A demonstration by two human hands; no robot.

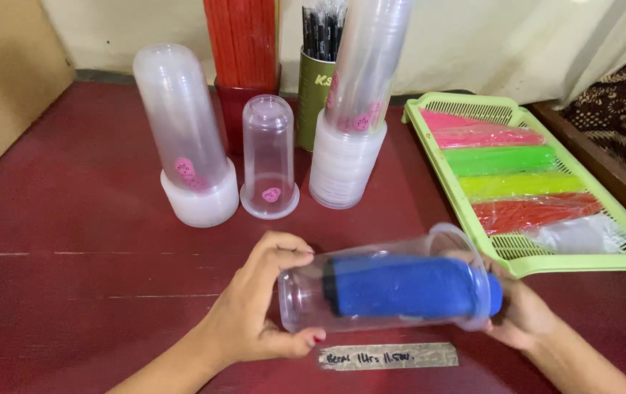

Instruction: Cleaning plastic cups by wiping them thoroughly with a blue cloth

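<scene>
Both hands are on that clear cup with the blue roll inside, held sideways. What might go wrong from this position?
1. The clear plastic cup lies on its side between the left hand and right hand; the blue roll pokes past the rim and might slide out.
2. The thin cup wall may buckle if squeezed.
3. The tall cup stacks stand close behind; a backward sweep might topple them.

A clear plastic cup (pixel 386 284) holds a blue roll (pixel 408 286). Behind it on the dark red table (pixel 72 241), the pale green tray (pixel 466 113) carries pink, green, yellow-green and red packs (pixel 510 179).
</scene>
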